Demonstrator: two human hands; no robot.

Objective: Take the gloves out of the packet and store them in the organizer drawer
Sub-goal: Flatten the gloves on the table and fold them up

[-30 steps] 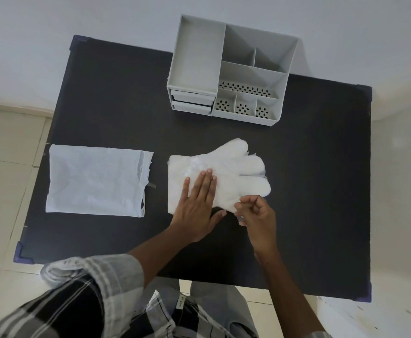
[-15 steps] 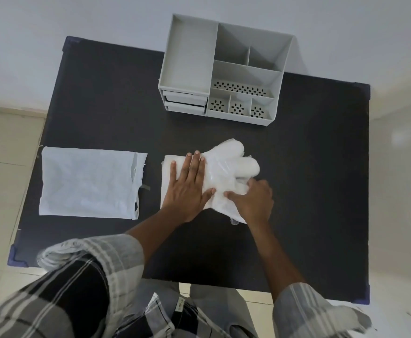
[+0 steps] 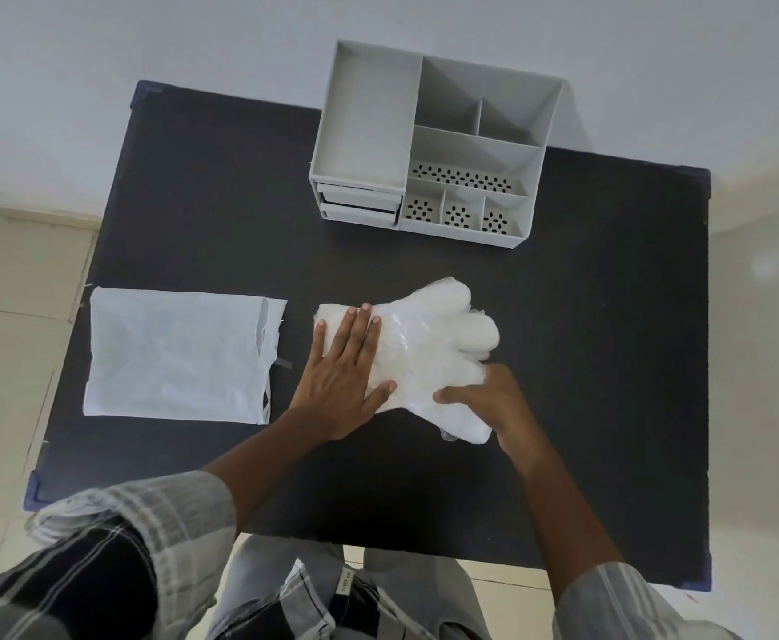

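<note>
Head view, looking down on a dark table (image 3: pixel 586 362). At its centre lies a stack of thin, translucent white gloves (image 3: pixel 429 344), cuffs toward nine o'clock and fingers fanned toward two o'clock. The left hand (image 3: pixel 346 376) lies flat and open across the cuff end, pressing the stack down, its grip wide and closed on nothing. The right hand (image 3: pixel 489 404) sits at the five o'clock edge of the stack with its fingers curled against the film, touching the thumb part that sticks out toward the near edge; whether it truly pinches the plastic or only rests on it cannot be told. The emptied white packet (image 3: pixel 175 358) lies flat at nine o'clock, apart from the gloves. The grey organizer (image 3: pixel 369 127) stands at twelve o'clock, well apart from the hands, and its two drawers (image 3: pixel 360 205) at the lower left front appear shut. No other view is given. The risks, as a judgement: the film is slippery and layered, so a lift or fold with a loose hold could let sheets slide apart and scatter; the stack looks wider than the drawer front, so an untidy fold may spring open or snag; and with both hands busy, the closed drawer has yet to be pulled out.
</note>
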